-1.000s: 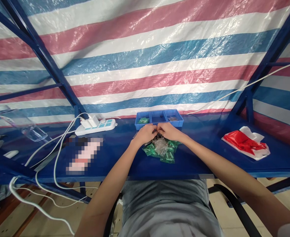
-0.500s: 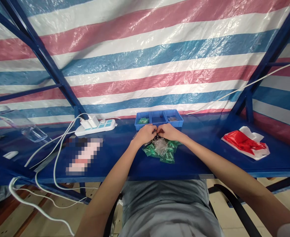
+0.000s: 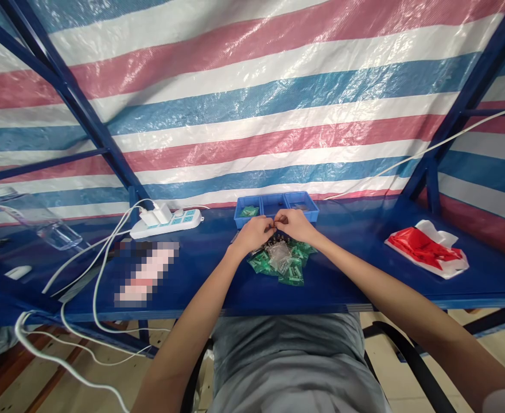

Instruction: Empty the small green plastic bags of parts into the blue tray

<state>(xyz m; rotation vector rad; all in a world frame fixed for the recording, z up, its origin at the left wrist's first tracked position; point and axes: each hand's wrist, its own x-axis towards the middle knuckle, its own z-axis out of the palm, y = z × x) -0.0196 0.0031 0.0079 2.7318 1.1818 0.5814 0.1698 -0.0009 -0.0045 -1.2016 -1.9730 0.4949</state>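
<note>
At mid-bench, near the rear of the blue workbench [image 3: 351,221], both hands work fingertip to fingertip above a small heap. Left hand [image 3: 255,232]: fingers curled inward, thumb drawn toward the forefinger. Right hand [image 3: 294,223]: bent at the wrist, fingers likewise curled, tips meeting those of the left. How tightly either pinch closes, and whether a small part sits between the tips, cannot be told; the fingers cover the spot. Heap lies on the bench directly below the hands and extends toward the person: green packets [image 3: 292,274] spread at the bottom, a clear plastic packet [image 3: 280,256] on top, small dark parts [image 3: 283,238] at the far side, too small to identify. Just behind the hands, a blue three-compartment tray [image 3: 243,221]; left compartment contains green pieces, right compartment partly hidden by the right hand. Left along the bench: white power strip [image 3: 166,228] with white adapters [image 3: 162,212] plugged in, then a clear plastic bottle [image 3: 57,229]. Well apart on the right, a red-and-white plastic package [image 3: 424,249]. Striped sheeting [image 3: 278,115] hangs behind the bench.
</note>
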